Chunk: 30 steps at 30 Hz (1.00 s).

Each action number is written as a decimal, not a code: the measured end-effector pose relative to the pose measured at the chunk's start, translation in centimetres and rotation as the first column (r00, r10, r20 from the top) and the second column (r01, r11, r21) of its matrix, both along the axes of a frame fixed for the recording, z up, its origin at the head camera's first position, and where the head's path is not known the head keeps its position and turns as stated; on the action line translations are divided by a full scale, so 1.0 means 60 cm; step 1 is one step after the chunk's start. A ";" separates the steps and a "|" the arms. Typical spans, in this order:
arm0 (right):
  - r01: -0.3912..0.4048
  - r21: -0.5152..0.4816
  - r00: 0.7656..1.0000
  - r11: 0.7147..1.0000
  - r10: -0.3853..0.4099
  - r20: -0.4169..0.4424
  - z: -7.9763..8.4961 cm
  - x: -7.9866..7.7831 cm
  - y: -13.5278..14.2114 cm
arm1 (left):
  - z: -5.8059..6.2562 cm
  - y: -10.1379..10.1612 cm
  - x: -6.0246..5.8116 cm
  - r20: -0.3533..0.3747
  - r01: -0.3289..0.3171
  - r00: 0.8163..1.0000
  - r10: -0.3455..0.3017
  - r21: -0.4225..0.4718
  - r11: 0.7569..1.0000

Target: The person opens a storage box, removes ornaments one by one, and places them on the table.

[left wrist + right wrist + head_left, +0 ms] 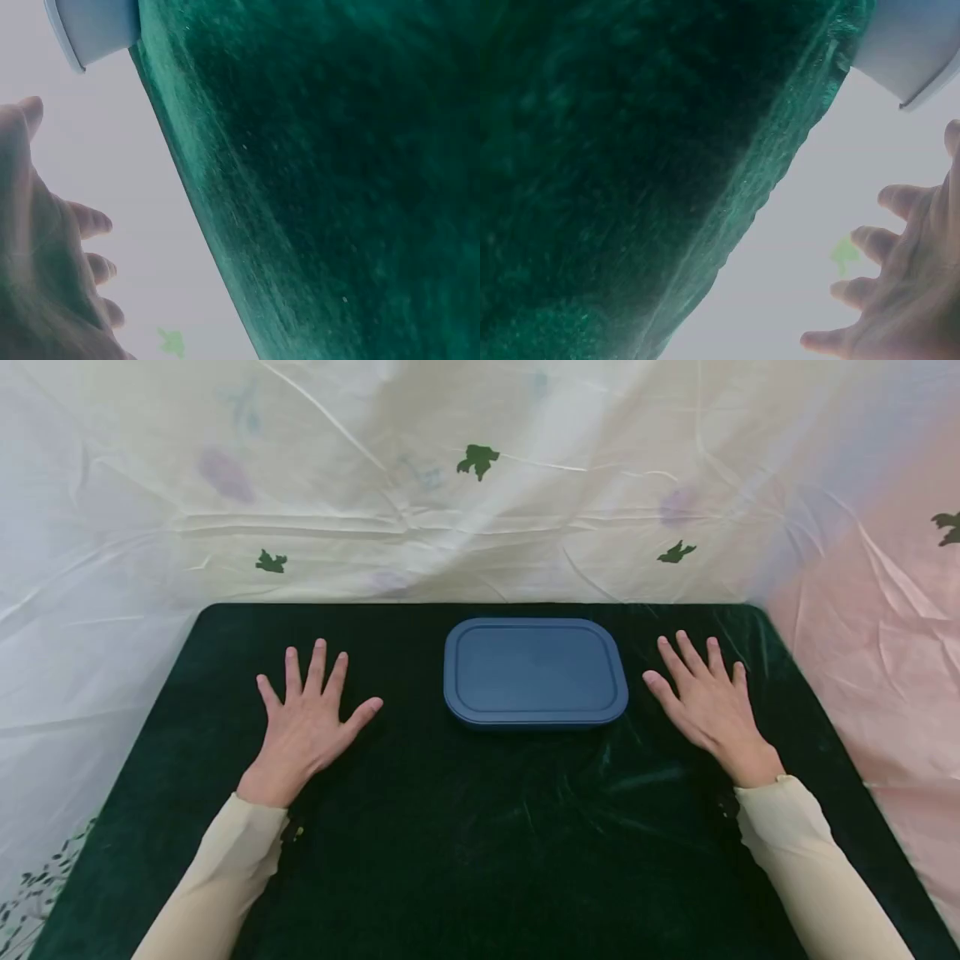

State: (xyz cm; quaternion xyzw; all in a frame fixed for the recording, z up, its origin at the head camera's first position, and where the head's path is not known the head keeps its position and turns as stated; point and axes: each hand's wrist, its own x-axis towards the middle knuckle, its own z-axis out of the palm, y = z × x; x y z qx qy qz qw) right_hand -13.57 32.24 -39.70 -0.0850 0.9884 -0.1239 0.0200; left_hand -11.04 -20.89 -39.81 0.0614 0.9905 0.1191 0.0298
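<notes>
A blue rectangular container with a lid [536, 670] stands near the far edge of the table, between the two hands. To its left, my left hand [303, 727] is palm down with its fingers spread, apart from the container and holding nothing. My right hand [708, 706] is spread the same way, just right of the container, with a small gap to it. Each wrist view catches part of the container's side, the left one at the top left [97, 30] and the right one at the top right [915, 45]. What the container holds is hidden by its lid.
Dark green velvety cloth [450, 843] covers the table, slightly creased right of the middle. Behind the far edge hangs a pale curtain [360, 485] with green leaf-like patches. A pink drape [885, 677] hangs along the right side.
</notes>
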 end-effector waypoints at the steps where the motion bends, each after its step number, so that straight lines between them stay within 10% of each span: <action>1: 0.002 -0.003 1.000 1.000 -0.002 -0.002 0.001 0.000 -0.001 | 0.001 0.001 0.000 -0.004 0.000 1.000 0.001 0.007 1.000; 15: -0.005 -0.076 0.999 0.997 0.002 -0.041 0.011 0.011 -0.023 | 0.019 0.036 0.001 -0.008 -0.009 1.000 0.010 0.137 0.990; 30: -0.020 -0.229 0.999 0.973 0.010 -0.042 0.019 0.015 -0.071 | 0.033 0.103 -0.001 -0.061 0.023 0.998 0.000 0.374 0.927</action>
